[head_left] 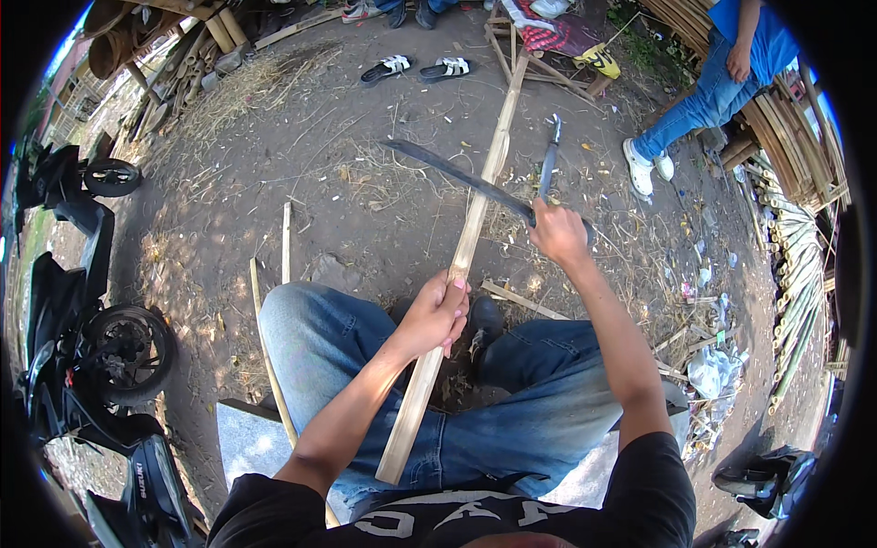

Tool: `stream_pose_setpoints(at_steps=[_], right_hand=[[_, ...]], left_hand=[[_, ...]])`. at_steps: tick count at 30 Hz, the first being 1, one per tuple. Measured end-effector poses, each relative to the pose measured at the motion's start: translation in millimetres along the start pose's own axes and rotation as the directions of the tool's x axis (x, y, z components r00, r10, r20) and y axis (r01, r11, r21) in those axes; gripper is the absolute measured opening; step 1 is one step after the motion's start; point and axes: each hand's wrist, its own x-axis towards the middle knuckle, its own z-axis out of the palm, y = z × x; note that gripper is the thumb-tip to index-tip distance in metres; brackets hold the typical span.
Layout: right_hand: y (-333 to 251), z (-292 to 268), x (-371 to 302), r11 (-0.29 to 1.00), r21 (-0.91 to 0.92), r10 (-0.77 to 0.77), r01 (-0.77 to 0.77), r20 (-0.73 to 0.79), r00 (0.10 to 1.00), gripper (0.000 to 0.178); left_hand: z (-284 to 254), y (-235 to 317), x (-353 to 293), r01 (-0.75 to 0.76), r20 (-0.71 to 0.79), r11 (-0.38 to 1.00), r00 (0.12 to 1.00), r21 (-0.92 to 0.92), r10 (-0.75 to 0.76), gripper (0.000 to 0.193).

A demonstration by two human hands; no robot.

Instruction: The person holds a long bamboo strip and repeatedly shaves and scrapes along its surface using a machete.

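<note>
A long pale bamboo slat (475, 219) slants from my lap away from me, its far end at a wooden frame. My left hand (437, 315) is closed round the slat above my knees. In my right hand (559, 234) is the handle of a machete, its long dark blade (448, 170) pointing left and crossing over the slat. Whether the edge touches the slat I cannot tell. Just beyond my right hand another blade (549, 163) shows, seemingly on the ground, its near end hidden by the hand.
Black-and-white sandals (445, 69) lie ahead. A person in jeans (681, 128) stands at the far right. Bamboo poles (799, 274) are stacked on the right, near a plastic bag (715, 373). Motorcycles (128, 352) stand on the left. Thin sticks (287, 242) lie by my left knee.
</note>
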Motion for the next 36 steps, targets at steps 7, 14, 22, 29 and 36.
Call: stream_pose_setpoints(at_steps=[7, 14, 22, 29, 36], right_hand=[[55.0, -0.8, 10.1, 0.989, 0.016, -0.148, 0.150, -0.101, 0.984, 0.042], [69.6, 3.4, 11.3, 0.965, 0.155, 0.224, -0.212, -0.064, 0.973, 0.033], [-5.9, -12.8, -26.5, 0.932, 0.132, -0.340, 0.338, -0.010, 0.941, 0.033], [166.3, 48.1, 33.9, 0.941, 0.084, 0.338, -0.328, -0.178, 0.924, 0.028], [136.3, 34.7, 19.5, 0.881, 0.199, 0.440, -0.429, -0.012, 0.898, 0.035]], left_hand=[[14.1, 24.9, -8.5, 0.071, 0.093, 0.996, 0.993, -0.048, -0.067, 0.032], [11.0, 20.2, -3.5, 0.113, 0.124, 0.992, 0.987, -0.060, -0.105, 0.032], [-2.3, 15.6, 5.0, 0.121, 0.063, 0.992, 0.990, 0.022, -0.123, 0.029], [16.3, 37.3, -12.1, 0.170, 0.186, 0.983, 0.970, -0.062, -0.156, 0.030], [10.7, 30.7, -9.0, 0.191, 0.192, 0.977, 0.966, -0.092, -0.171, 0.028]])
